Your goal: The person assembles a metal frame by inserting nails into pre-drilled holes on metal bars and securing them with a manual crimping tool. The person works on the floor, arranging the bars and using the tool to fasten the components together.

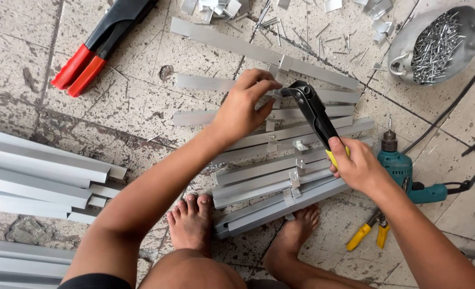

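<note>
Rivet tool: a black hand riveter (313,111) with yellow grips, its head set on the stacked grey metal strips (280,160) on the tiled floor (141,64).
Right hand: the right hand (357,165) is clenched round the yellow grips.
Left hand: the left hand (244,107) rests on the strips, fingertips (269,85) pinched together just beside the tool's head.
Nearby: teal drill (406,171), yellow-handled pliers (367,233), metal bowl of rivets (435,45), red-handled tool (96,45), grey profiles (34,176).

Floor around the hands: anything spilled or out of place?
Yes. Loose rivets and small metal offcuts lie scattered over the tiles beyond the aluminium strips, outside the metal bowl holding the rest. The tiles are also cracked and stained.
</note>
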